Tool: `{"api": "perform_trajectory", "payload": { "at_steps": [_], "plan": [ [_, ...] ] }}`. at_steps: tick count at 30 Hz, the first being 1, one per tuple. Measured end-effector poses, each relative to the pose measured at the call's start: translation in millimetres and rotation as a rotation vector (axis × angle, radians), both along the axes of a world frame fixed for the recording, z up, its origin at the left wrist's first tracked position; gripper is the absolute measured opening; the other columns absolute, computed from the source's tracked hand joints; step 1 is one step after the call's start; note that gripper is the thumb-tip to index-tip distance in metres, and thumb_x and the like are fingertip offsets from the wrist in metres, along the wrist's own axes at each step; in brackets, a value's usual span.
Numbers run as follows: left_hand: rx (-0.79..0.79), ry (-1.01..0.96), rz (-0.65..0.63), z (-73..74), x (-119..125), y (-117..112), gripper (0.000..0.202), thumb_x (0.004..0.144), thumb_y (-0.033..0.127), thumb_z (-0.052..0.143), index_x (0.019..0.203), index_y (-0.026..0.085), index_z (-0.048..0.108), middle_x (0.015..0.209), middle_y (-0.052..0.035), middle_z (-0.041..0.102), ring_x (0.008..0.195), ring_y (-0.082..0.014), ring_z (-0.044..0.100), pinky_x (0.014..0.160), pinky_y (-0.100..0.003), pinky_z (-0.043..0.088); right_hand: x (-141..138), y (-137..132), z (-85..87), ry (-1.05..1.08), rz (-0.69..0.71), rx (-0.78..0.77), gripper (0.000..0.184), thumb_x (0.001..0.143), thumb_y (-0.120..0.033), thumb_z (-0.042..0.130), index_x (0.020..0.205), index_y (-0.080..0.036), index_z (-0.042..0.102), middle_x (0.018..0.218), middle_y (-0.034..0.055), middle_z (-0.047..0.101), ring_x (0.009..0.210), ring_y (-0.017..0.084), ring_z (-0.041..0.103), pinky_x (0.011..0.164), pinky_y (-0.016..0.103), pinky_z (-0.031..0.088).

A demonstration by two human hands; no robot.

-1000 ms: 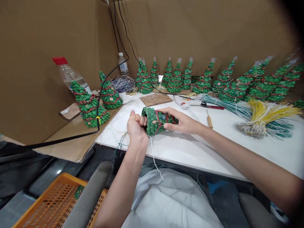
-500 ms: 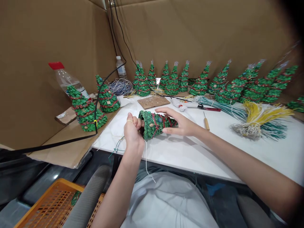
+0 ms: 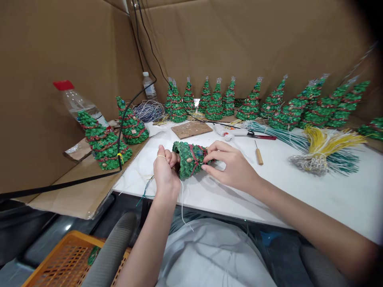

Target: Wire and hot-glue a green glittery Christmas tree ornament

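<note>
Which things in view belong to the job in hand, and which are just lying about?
Seem to belong:
Decorated Christmas tree, on its side: left hand at its hollow base, right hand near its narrower end
White strand, hanging by the base
Probably the wooden-handled awl and yellow-and-white wire bundle, both untouched

Seem just lying about:
Red-capped bottle
White-capped bottle

Nearside of the held tree [image 3: 190, 160], tabletop [image 3: 209, 195] is free beside a dangling cord [image 3: 182, 199].

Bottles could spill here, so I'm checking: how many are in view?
2. A red-capped bottle is at the left, behind the leftmost green tree; a white-capped bottle is at the back, behind the tangle of wires. Others could be hidden.
</note>
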State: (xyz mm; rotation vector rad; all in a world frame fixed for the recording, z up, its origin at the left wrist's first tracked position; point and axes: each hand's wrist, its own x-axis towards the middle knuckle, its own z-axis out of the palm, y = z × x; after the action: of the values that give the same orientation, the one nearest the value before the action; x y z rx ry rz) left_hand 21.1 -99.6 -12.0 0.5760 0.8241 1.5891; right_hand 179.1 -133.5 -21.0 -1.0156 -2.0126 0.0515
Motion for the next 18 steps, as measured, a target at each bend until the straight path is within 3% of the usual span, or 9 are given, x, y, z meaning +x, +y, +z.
{"api": "perform_trajectory", "payload": {
  "at_steps": [7,18],
  "plan": [
    [-0.002,-0.002,0.007,-1.6,1,0,0.056,0.097,0.029,0.034,0.042,0.018,0.026,0.038,0.0056,0.023,0.037,-0.0069,0.023,0.048,-0.023,0.029,-15,-7,-3.4,0.107,-0.159,-0.068,0.008,0.072,-0.011,0.061,0.070,-0.018,0.063,0.079,0.0013,0.055,0.070,0.013,0.054,0.061,0.026,0.042],
    [0.033,0.004,0.034,-5.8,1,-1,0.053,0.096,0.029,0.035,0.045,0.018,0.027,0.039,0.0059,0.022,0.038,-0.0076,0.024,0.049,-0.023,0.030,-27,-13,-2.9,0.116,-0.248,-0.079,0.010,0.072,-0.009,0.054,0.068,-0.018,0.058,0.080,0.0020,0.053,0.071,0.013,0.052,0.060,0.025,0.039]
  ]
}}
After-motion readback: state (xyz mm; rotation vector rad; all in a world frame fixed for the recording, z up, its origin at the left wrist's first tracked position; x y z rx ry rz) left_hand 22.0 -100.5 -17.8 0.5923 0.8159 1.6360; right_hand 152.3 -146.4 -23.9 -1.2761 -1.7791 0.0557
